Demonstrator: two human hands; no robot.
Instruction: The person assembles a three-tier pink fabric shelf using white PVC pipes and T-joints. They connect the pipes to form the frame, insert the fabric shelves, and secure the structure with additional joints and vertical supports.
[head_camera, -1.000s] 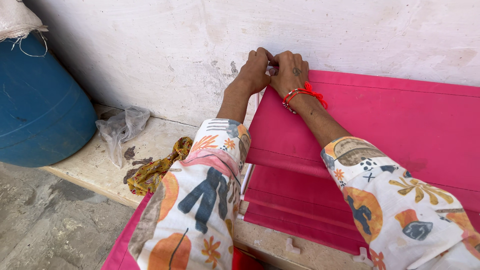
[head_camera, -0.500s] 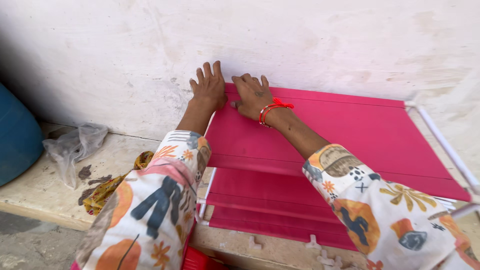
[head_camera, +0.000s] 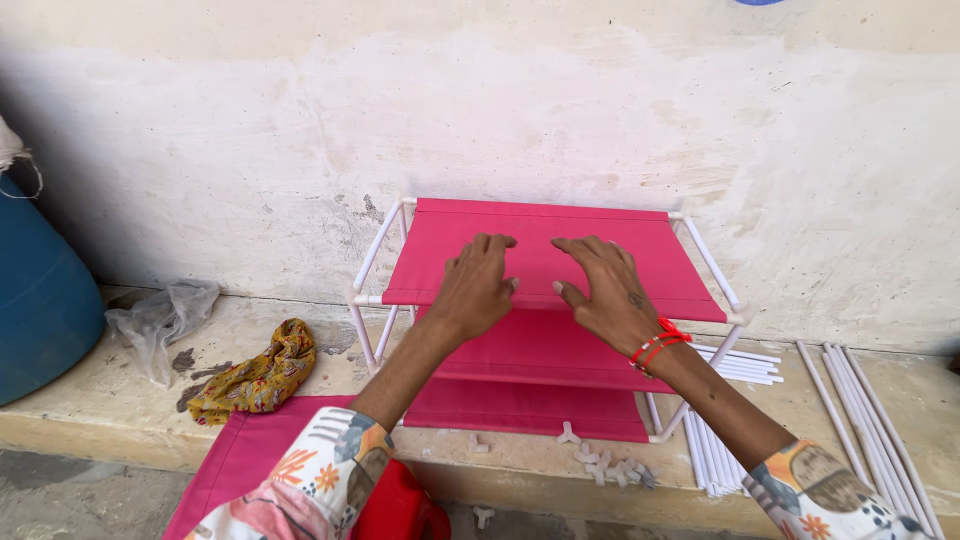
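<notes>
Fingers (head_camera: 486, 247) flat on pink shelf (head_camera: 640, 250)

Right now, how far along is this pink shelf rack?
Three pink fabric shelves already sit in the white tube frame. The left hand and right hand hover flat above the top one. Spare white tubes, small connectors and another pink sheet remain unused.

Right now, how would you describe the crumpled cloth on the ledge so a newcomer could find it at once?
Start at the pink fabric rack standing against the whitewashed wall, then look along the stone ledge to its left. There lies a crumpled yellow patterned cloth. Unlike the clear plastic bag beside it and the flat pink sheet below, it is mustard-coloured and bunched.
</notes>
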